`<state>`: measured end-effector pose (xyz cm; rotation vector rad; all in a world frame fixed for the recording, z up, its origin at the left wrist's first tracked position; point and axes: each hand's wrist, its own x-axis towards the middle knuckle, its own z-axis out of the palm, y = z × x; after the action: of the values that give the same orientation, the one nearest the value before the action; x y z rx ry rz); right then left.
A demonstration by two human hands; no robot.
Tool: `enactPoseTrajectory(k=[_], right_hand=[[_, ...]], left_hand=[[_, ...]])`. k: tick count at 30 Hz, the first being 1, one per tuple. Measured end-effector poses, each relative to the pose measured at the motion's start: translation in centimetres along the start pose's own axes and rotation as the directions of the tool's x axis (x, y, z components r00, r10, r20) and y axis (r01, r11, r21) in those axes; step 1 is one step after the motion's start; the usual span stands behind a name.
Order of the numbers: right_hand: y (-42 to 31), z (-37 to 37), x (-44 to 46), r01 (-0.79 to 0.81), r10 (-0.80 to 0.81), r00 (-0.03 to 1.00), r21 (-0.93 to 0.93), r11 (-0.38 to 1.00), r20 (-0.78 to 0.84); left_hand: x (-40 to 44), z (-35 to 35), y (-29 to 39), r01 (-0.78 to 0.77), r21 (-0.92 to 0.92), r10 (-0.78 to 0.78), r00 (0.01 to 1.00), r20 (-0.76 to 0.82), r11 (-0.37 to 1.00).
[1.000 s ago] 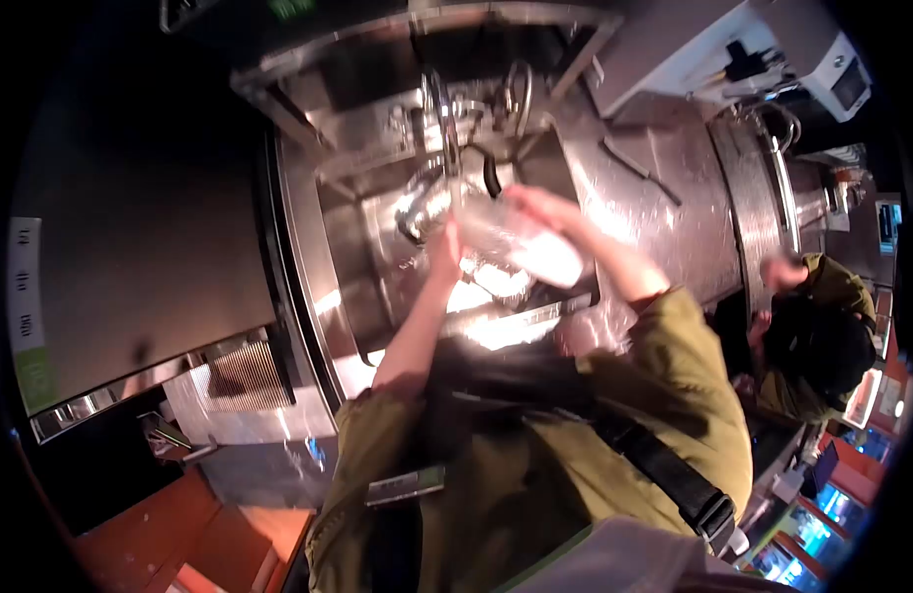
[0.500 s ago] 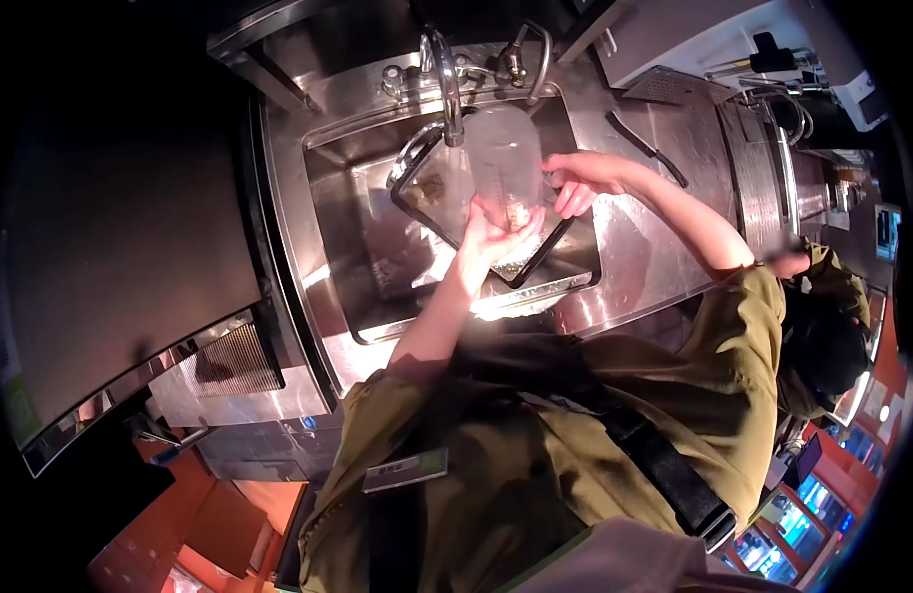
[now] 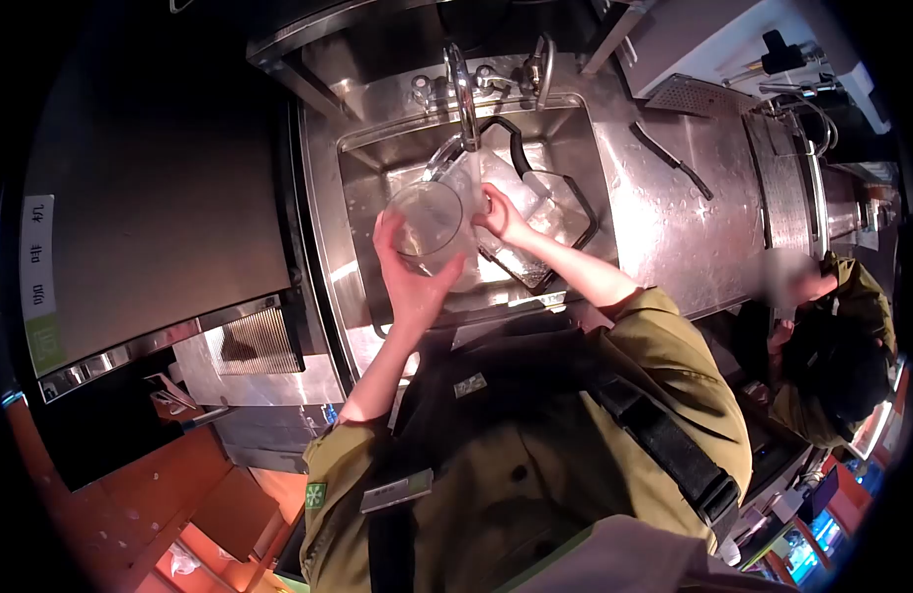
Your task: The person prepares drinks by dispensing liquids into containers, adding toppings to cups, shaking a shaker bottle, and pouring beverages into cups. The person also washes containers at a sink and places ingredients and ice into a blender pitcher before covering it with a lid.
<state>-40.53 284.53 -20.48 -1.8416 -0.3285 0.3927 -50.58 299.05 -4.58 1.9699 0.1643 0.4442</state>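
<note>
A clear plastic pitcher (image 3: 429, 229) is over the left part of the metal sink (image 3: 377, 163), tilted so its round mouth faces up toward me. My left hand (image 3: 413, 282) wraps around its side near the rim, thumb and fingers spread across it. At the pitcher's right side, the fingers of my right hand (image 3: 503, 217) are curled closed; the handle seems to be there, mostly hidden by the hand. Just above stands the chrome faucet (image 3: 462, 99). Beneath and to the right, clear pieces with black edging (image 3: 585, 203) lie in the sink.
A black bar (image 3: 674, 163) lies on the wet steel counter (image 3: 654, 232) right of the sink. Behind the faucet are tap knobs (image 3: 422, 91). A large dark panel (image 3: 170, 217) stands at left. Another person (image 3: 837, 346) is at the far right.
The pitcher has moved left and down, away from the faucet, and turned so its mouth faces me. Both hands moved with it. The view has shifted slightly.
</note>
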Motion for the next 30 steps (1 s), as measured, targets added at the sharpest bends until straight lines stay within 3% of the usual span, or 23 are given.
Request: enactPoseTrajectory(k=[1,2,3,4,5,6,7,9,12,15,17,18,19,20,22,24,25,26,30], right_hand=[[1.2,0.7,-0.2,0.135,-0.138,0.986,-0.036,0.990,-0.092],[-0.3,-0.2,-0.8,0.060,-0.061,0.998,0.156,0.986,0.001],[1.9,0.0,-0.7,0.042,-0.055,0.996,0.196,0.980,0.065],[5.3,0.1,-0.5,0.018,-0.047,0.991,0.229,0.973,0.122],[3.0,-1.9,-1.6,0.053,-0.033,0.988,-0.135,0.989,0.149],[0.0,-4.0,-2.8,0.102,-0.019,0.984,-0.479,0.872,0.176],[-1.0,-5.2,-3.3,-0.024,0.131,0.981,-0.586,0.810,0.140],[0.5,-7.3,-4.8,-0.096,0.124,0.992,-0.550,0.830,0.013],[2.5,-10.0,-6.9,0.061,-0.072,0.997,-0.556,0.829,0.002],[3.1,-11.6,-8.2,0.092,-0.152,0.986,-0.513,0.854,-0.075],[3.0,-11.7,-9.0,0.073,-0.155,0.978,-0.464,0.883,-0.142],[2.1,-11.6,-9.1,-0.015,-0.063,0.986,-0.449,0.893,-0.156],[2.3,-11.3,-8.8,-0.023,-0.070,0.981,-0.468,0.884,-0.181],[2.2,-11.1,-8.3,-0.026,-0.058,0.983,-0.448,0.894,-0.174],[0.9,-11.2,-7.0,-0.081,0.019,0.986,-0.376,0.923,-0.167],[0.4,-11.4,-5.0,0.024,-0.095,0.984,-0.416,0.909,-0.151],[0.2,-11.5,-3.9,0.091,-0.164,0.979,-0.462,0.882,-0.120],[-2.7,-11.8,-3.0,0.021,-0.071,0.992,-0.415,0.909,-0.106],[-4.8,-12.0,2.0,0.165,-0.219,0.973,-0.459,0.873,-0.068]], left_hand=[[0.1,0.0,-0.5,-0.016,0.034,0.015,1.000,0.017,0.999],[0.3,0.2,-1.1,-0.034,0.063,0.032,0.999,0.037,0.997],[0.8,0.6,-1.4,-0.054,0.086,0.049,0.997,0.062,0.995],[1.3,1.2,-1.3,0.041,0.049,-0.047,0.990,0.135,0.998],[2.0,1.8,-1.0,0.139,0.017,-0.139,0.966,0.218,0.990],[2.9,2.6,-0.8,0.232,-0.004,-0.220,0.925,0.309,0.973],[3.8,3.6,-1.8,0.246,0.101,-0.266,0.903,0.338,0.964],[6.8,5.0,-3.0,0.467,0.124,-0.454,0.707,0.542,0.875],[8.4,7.2,-6.5,0.519,-0.013,-0.316,0.539,0.781,0.854],[8.6,6.6,-5.7,0.469,-0.077,-0.203,0.517,0.831,0.880],[8.8,6.7,-6.5,0.337,-0.082,-0.131,0.563,0.816,0.938],[8.8,6.8,-6.5,0.294,-0.078,-0.109,0.570,0.814,0.953],[8.9,6.6,-6.6,0.249,-0.071,-0.090,0.581,0.809,0.966],[8.9,6.6,-7.0,0.054,-0.029,-0.010,0.609,0.793,0.998],[8.7,6.2,-6.6,0.182,-0.047,-0.072,0.596,0.800,0.982],[8.3,6.0,-7.2,0.255,-0.088,-0.086,0.601,0.795,0.963],[8.0,5.9,-7.4,0.216,-0.080,-0.072,0.616,0.784,0.973],[7.8,5.9,-7.6,0.174,-0.073,-0.054,0.630,0.775,0.982],[7.4,6.4,-7.9,0.079,-0.090,0.018,0.646,0.763,0.993]])
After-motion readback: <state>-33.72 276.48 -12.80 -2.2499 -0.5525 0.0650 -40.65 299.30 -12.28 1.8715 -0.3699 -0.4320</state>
